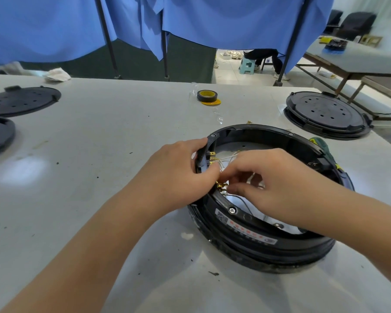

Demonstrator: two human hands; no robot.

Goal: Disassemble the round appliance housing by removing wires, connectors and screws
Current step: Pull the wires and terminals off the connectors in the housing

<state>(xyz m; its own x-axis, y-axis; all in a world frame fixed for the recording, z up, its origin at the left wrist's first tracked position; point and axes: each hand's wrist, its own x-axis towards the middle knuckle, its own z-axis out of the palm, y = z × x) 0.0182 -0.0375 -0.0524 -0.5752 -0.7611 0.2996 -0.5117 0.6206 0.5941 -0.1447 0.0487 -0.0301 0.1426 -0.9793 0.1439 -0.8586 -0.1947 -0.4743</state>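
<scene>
The left hand (178,170) holds the left wall of the round black housing (264,242). Its fingers curl over the rim there, with the thumb on the outside. The housing sits on the grey table (99,154), and most of the ring spreads out to the right of this grip and toward the person.

The right hand (269,177) reaches down inside the ring, just beside the left hand. Its fingers are bent and close together around the thin white wires (229,157). It looks like a pinch, but the fingertips hide the exact spot, so I cannot tell for sure. The wires run up and away from the fingers toward the far side of the ring. Small gold connectors (220,185) sit right between the two hands, on the inner wall.

A silver screw (232,209) is in the rim just below the right hand. A green screwdriver (323,148) lies past the ring, to the right of both hands. A roll of black tape (207,96) lies farther away on the table.
</scene>
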